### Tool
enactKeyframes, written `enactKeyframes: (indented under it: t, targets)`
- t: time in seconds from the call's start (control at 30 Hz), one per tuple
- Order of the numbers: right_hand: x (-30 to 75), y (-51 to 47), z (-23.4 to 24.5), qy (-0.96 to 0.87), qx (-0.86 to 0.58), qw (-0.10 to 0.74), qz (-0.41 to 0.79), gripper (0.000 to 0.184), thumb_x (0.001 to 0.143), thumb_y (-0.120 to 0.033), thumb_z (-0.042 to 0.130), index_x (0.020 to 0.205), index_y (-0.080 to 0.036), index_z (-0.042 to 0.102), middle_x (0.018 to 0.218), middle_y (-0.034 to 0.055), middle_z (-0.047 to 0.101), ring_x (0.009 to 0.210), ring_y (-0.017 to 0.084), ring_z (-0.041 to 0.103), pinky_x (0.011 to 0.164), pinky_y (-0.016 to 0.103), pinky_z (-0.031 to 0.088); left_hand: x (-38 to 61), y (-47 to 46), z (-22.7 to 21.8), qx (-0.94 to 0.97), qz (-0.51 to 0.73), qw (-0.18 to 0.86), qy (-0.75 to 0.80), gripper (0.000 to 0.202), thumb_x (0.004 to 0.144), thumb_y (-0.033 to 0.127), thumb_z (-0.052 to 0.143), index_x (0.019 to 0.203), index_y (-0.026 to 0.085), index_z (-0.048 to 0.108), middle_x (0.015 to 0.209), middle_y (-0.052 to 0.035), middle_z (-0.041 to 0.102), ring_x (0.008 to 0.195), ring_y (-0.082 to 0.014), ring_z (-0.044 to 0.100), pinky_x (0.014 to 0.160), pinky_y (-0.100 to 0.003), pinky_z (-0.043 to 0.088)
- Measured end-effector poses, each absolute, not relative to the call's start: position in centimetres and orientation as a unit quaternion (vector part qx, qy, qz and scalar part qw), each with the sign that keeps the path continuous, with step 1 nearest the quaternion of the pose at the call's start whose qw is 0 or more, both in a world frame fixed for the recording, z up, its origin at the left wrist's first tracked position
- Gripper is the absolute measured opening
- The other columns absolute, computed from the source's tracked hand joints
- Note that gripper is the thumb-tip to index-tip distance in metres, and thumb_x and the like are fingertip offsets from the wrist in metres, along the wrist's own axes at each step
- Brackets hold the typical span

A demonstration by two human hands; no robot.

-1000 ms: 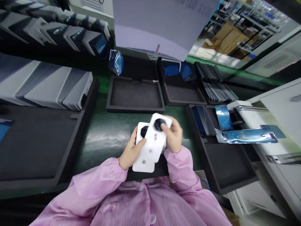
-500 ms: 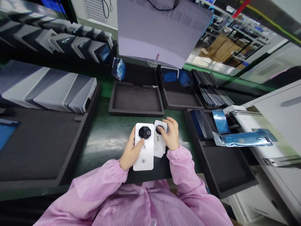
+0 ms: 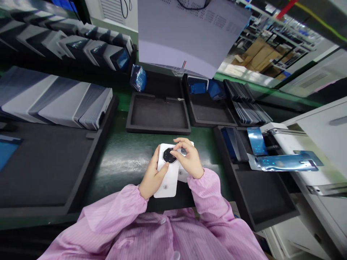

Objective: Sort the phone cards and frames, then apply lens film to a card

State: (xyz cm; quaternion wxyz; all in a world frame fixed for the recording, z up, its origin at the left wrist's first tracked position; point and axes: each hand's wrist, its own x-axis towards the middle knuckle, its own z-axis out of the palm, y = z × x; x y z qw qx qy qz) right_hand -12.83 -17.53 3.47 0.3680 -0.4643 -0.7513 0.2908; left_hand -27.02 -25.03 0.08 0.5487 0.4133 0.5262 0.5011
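Head view, bench w/ green mat (image 3: 121,159). Person in pink smock, both hands at centre front.

L hand (image 3: 152,177): clamped on white phone back cover (image 3: 167,177), thumb across its face, fingers wrapped behind left edge. Cover held flat-ish just above mat, long axis pointing away from body. Dark camera ring (image 3: 168,155) near its far end.

R hand (image 3: 188,160): fingers curled together, thumb + forefinger tips pressed on the camera ring area. Second white cover (image 3: 184,176) sits under/behind R hand, just beside the first, mostly hidden by the hand; can't tell if R hand grips it or only rests on it.

Surroundings:
- Empty-looking black foam tray (image 3: 158,115) straight ahead, beyond the hands.
- Second black tray (image 3: 210,112) to its right, blue-film parts at its far end.
- Row of grey/white covers (image 3: 67,104) stacked on edge, left side, on large black foam tray (image 3: 40,169).
- Blue film strips (image 3: 282,162) lying on white machine (image 3: 320,144) at right.
- Black tray (image 3: 260,195) front right, near R sleeve.
- Large paper sheet (image 3: 189,32) hanging overhead; print too small to read.
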Motion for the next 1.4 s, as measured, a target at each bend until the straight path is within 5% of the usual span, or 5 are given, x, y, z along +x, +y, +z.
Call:
enactKeyframes:
  t: [0.27,0.47,0.73,1.03,1.4]
  targets:
    - [-13.2,-19.6,2.0,-0.832,-0.31,0.46,0.019,0.018,0.083,-0.007,0.058,0.082,-0.025,0.06,0.079,-0.0031,0.069,0.102,0.021,0.066,0.106,0.053,0.037,-27.1,-24.8,0.4,0.369,0.515,0.559,0.535,0.069,0.089,0.029,0.053,0.15,0.021,0.023,0.151,-0.0104,0.039,0.136,-0.0239,0.043,0.111,-0.038,0.037]
    - [-12.9,-19.6,1.8,-0.748,-0.439,0.472,0.16,0.019,0.082,-0.024,0.067,0.101,-0.02,0.064,0.11,0.0104,0.063,0.112,0.026,0.059,0.094,0.046,0.05,-27.2,-25.0,0.3,0.402,0.522,0.532,0.532,0.068,0.09,0.033,0.053,0.15,0.023,0.022,0.149,-0.0107,0.042,0.134,-0.0245,0.045,0.108,-0.037,0.041]
    - [-12.8,-19.7,1.5,-0.656,-0.494,0.46,0.338,0.005,0.082,-0.024,0.066,0.084,-0.021,0.064,0.112,0.0085,0.063,0.111,0.024,0.059,0.099,0.046,0.047,-26.8,-25.8,-1.3,0.484,0.505,0.468,0.54,0.07,0.092,0.031,0.051,0.152,0.026,0.016,0.153,-0.0113,0.034,0.14,-0.0258,0.035,0.115,-0.044,0.028]
    - [-13.5,-20.9,1.2,-0.82,-0.335,0.457,0.082,0.014,0.086,-0.008,0.056,0.085,-0.022,0.057,0.094,0.0033,0.07,0.119,0.025,0.057,0.104,0.054,0.039,-27.0,-25.2,0.4,0.398,0.533,0.519,0.537,0.068,0.09,0.033,0.053,0.15,0.02,0.024,0.145,-0.012,0.048,0.131,-0.0247,0.049,0.107,-0.037,0.042]
    - [-13.7,-21.0,0.8,-0.818,-0.169,0.526,0.16,0.057,0.079,0.004,0.057,0.129,-0.021,0.047,0.094,0.0067,0.073,0.092,0.019,0.071,0.076,0.037,0.062,-27.2,-24.9,0.7,0.39,0.548,0.504,0.542,0.069,0.088,0.038,0.056,0.149,0.018,0.028,0.146,-0.0127,0.046,0.132,-0.0263,0.047,0.111,-0.037,0.036]
